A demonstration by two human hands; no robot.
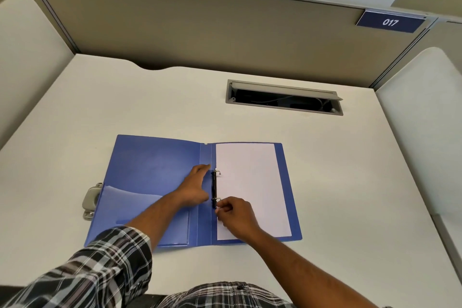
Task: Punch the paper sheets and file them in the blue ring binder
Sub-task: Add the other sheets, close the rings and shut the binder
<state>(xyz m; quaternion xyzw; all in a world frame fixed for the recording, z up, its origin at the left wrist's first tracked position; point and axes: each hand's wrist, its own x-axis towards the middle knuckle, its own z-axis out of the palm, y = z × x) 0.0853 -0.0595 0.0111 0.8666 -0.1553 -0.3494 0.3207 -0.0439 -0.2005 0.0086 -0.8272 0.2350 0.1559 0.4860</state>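
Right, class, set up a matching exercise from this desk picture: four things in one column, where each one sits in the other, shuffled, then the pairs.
Things:
1. hole punch
2. paper sheets
3. left hand
4. cable tray

Places:
A. on the blue ring binder's right half
B. sunk into the desk, far right
C. partly under the binder's left edge
D. flat on the binder's left cover, beside the rings

Pairs: 1-C, 2-A, 3-D, 4-B

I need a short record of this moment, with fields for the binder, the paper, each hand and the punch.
binder: blue ring binder lies open on the desk
paper: white sheets on its right half, at the rings
left hand: left hand flat beside the ring bar
right hand: right hand pinches at the lower ring
punch: grey hole punch at the binder's left edge, partly hidden
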